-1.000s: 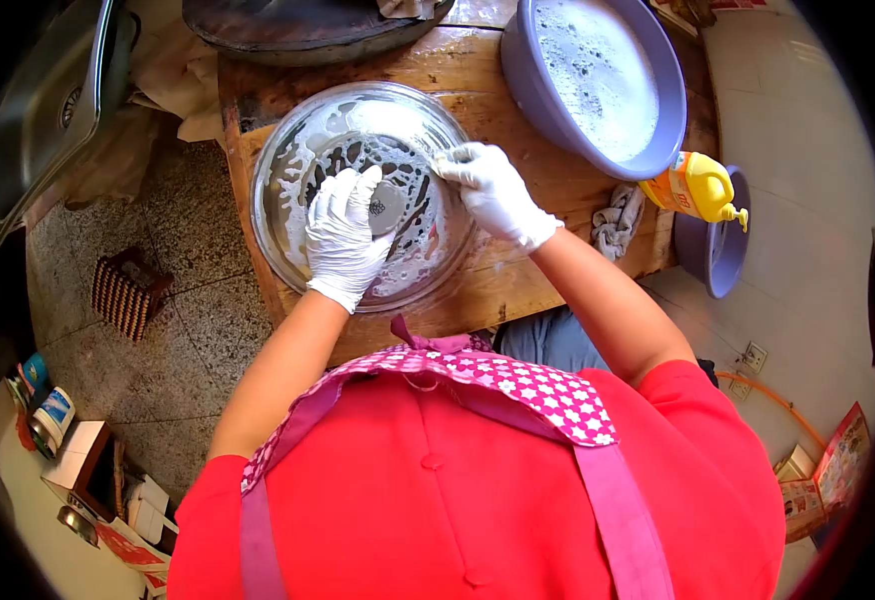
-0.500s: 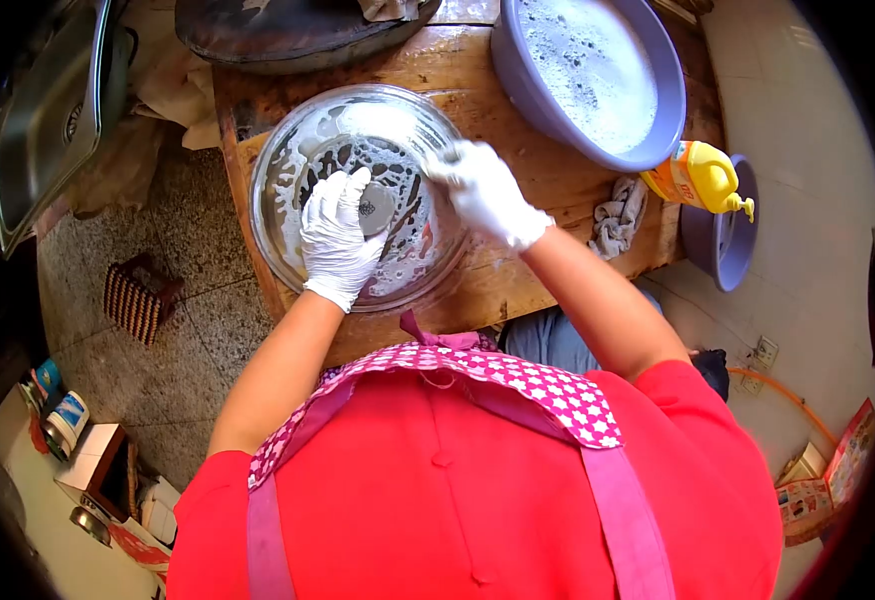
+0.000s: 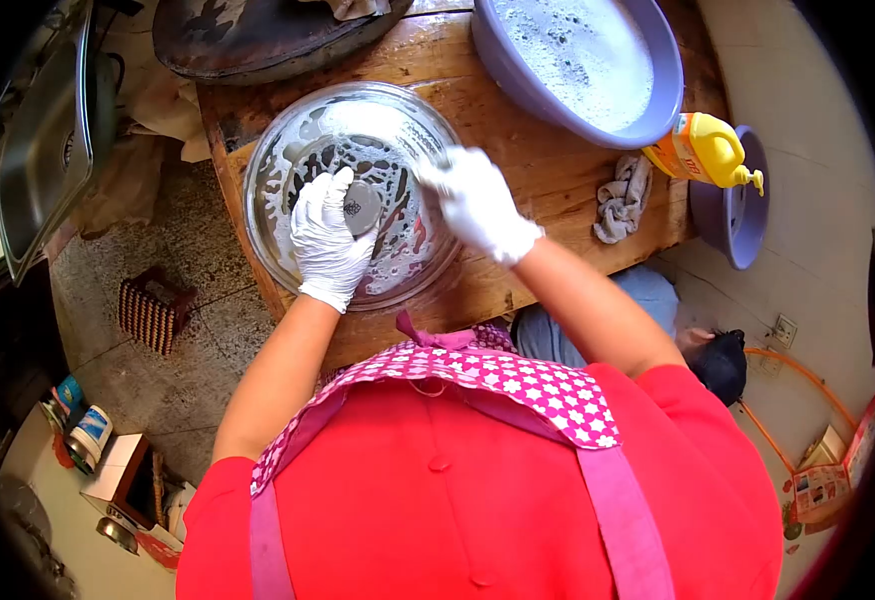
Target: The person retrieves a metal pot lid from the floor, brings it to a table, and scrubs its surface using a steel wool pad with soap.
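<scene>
A round, shiny clear lid or dish [image 3: 263, 235], streaked with white foam, lies on the wooden table. Near its centre is a grey disc [image 3: 362, 208] with a small dark emblem. My left hand [image 3: 330, 240], in a white glove, has its fingers and thumb around the disc's left and lower edge. On the right side of the round piece, my right hand [image 3: 478, 203], also white-gloved, is closed at the rim. Motion blurs its fingertips, and what they hold is hidden.
On the wooden table [image 3: 548, 205] are a purple basin [image 3: 666, 60] of suds, a grey cloth [image 3: 624, 200], a yellow bottle [image 3: 713, 150] and a dark round board [image 3: 258, 45]. Another purple basin [image 3: 748, 215] and a person's dark-haired head [image 3: 722, 368] are at the right.
The view has shifted, so the table things sit further left. My right hand has moved slightly along the rim. More of the other person shows at the right.
</scene>
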Demonstrator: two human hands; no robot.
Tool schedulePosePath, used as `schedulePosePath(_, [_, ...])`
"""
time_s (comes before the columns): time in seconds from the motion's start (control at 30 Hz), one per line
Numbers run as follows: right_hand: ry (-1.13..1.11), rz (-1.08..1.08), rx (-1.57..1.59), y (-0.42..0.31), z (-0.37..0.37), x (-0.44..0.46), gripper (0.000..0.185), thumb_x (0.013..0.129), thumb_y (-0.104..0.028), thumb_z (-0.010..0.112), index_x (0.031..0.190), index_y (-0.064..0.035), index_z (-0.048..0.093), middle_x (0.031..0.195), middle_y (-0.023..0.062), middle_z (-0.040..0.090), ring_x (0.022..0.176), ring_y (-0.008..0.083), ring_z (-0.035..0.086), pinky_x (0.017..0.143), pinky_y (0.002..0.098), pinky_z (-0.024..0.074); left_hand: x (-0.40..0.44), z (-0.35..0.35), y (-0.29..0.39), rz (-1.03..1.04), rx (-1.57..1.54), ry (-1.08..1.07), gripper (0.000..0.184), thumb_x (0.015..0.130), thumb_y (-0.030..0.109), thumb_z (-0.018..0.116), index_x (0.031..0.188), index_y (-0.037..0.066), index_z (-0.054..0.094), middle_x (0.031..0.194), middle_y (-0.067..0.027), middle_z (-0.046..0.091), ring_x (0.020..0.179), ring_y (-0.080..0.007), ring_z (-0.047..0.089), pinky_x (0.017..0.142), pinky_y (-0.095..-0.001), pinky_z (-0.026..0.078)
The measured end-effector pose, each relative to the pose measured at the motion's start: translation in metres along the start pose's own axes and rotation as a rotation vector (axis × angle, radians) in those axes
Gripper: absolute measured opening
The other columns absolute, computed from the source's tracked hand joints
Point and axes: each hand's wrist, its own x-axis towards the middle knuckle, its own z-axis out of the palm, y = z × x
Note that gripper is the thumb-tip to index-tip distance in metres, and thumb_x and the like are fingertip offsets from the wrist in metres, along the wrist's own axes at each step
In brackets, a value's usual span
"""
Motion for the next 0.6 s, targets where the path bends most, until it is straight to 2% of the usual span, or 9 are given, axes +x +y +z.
schedulePosePath(0.07, [-0.013, -0.076, -0.16, 0.007, -0.002, 0.049, 0.019, 0.083, -0.017, 0.056, 0.097, -0.0154, 0.069, 0.097, 0.0157, 0.065, 0.091, 0.0362, 0.061, 0.075, 0.0442, 0.0522, 0.002, 0.002, 0.001, 0.001, 0.015, -0.001, 0.079, 0.061, 0.017, 0.082, 0.133, 0.012, 0.05, 0.123, -0.0167, 0.053, 0.114, -0.0373, 0.051, 0.099, -0.0476, 0.04])
schedulePosePath(0.17, [0.018, -0.105, -0.093, 0.011, 0.011, 0.061, 0.024, 0.085, -0.014, 0.058, 0.105, -0.0151, 0.071, 0.088, 0.0155, 0.064, 0.082, 0.0381, 0.059, 0.074, 0.0445, 0.0506, 0.001, -0.004, 0.005, 0.008, 0.041, -0.009, 0.075, 0.063, 0.016, 0.081, 0.132, 0.01, 0.051, 0.122, -0.0153, 0.055, 0.114, -0.0356, 0.052, 0.099, -0.0458, 0.04])
schedulePosePath(0.23, [0.11, -0.078, -0.071, 0.001, 0.003, 0.014, 0.025, 0.084, -0.01, 0.059, 0.105, -0.0137, 0.071, 0.087, 0.0163, 0.064, 0.08, 0.037, 0.058, 0.07, 0.0451, 0.0487, 0.005, -0.006, 0.007, 0.011, 0.052, 0.002, 0.068, 0.067, 0.013, 0.08, 0.129, 0.007, 0.052, 0.121, -0.013, 0.057, 0.112, -0.0327, 0.055, 0.098, -0.0422, 0.042])
schedulePosePath(0.3, [0.135, -0.011, -0.038, -0.002, 0.009, -0.04, 0.022, 0.087, -0.007, 0.059, 0.104, -0.0111, 0.071, 0.084, 0.0169, 0.064, 0.076, 0.0355, 0.06, 0.065, 0.0442, 0.0479, 0.003, -0.003, 0.005, 0.013, 0.007, 0.002, 0.078, 0.061, 0.015, 0.081, 0.132, 0.011, 0.051, 0.12, -0.0151, 0.055, 0.114, -0.0357, 0.052, 0.099, -0.0468, 0.04])
schedulePosePath(0.37, [0.061, 0.059, 0.103, -0.012, 0.018, -0.062, 0.032, 0.085, -0.007, 0.055, 0.112, -0.0179, 0.069, 0.092, 0.0121, 0.063, 0.085, 0.0335, 0.058, 0.069, 0.0438, 0.0504, 0.007, -0.006, 0.008, 0.024, 0.036, 0.001, 0.068, 0.067, 0.013, 0.08, 0.129, 0.007, 0.052, 0.119, -0.0131, 0.058, 0.111, -0.0323, 0.055, 0.098, -0.0417, 0.042])
schedulePosePath(0.4, [-0.02, 0.111, 0.081, -0.013, 0.017, -0.053, 0.029, 0.086, -0.009, 0.055, 0.11, -0.0169, 0.069, 0.096, 0.0124, 0.064, 0.086, 0.034, 0.059, 0.07, 0.0441, 0.0509, 0.006, -0.005, 0.006, 0.02, 0.039, -0.002, 0.067, 0.068, 0.013, 0.08, 0.129, 0.007, 0.052, 0.119, -0.0132, 0.058, 0.111, -0.0321, 0.055, 0.098, -0.0419, 0.042])
schedulePosePath(0.5, [0.069, 0.05, -0.144, -0.002, 0.003, 0.016, 0.027, 0.086, -0.016, 0.054, 0.108, -0.0163, 0.069, 0.106, 0.0133, 0.064, 0.09, 0.0357, 0.06, 0.077, 0.0445, 0.052, 0.006, -0.005, 0.007, 0.02, 0.043, 0.008, 0.067, 0.068, 0.013, 0.08, 0.129, 0.007, 0.052, 0.12, -0.0134, 0.058, 0.111, -0.0322, 0.056, 0.097, -0.0422, 0.042])
schedulePosePath(0.57, [-0.118, 0.0, -0.044, 0.016, 0.0, 0.059, 0.032, 0.084, -0.014, 0.053, 0.112, -0.0167, 0.068, 0.111, 0.0132, 0.063, 0.094, 0.0355, 0.059, 0.079, 0.0452, 0.052, 0.005, -0.004, 0.007, 0.02, 0.044, -0.005, 0.067, 0.068, 0.013, 0.08, 0.129, 0.007, 0.052, 0.12, -0.0135, 0.058, 0.111, -0.0322, 0.055, 0.097, -0.0423, 0.042])
schedulePosePath(0.6, [-0.022, 0.018, -0.057, 0.015, 0.009, 0.056, 0.034, 0.083, -0.012, 0.054, 0.113, -0.0175, 0.067, 0.113, 0.0126, 0.063, 0.095, 0.0361, 0.059, 0.08, 0.0446, 0.0518, 0.006, -0.004, 0.007, 0.021, 0.039, 0.0, 0.066, 0.069, 0.013, 0.08, 0.129, 0.007, 0.052, 0.12, -0.0136, 0.058, 0.111, -0.0322, 0.055, 0.097, -0.0424, 0.042])
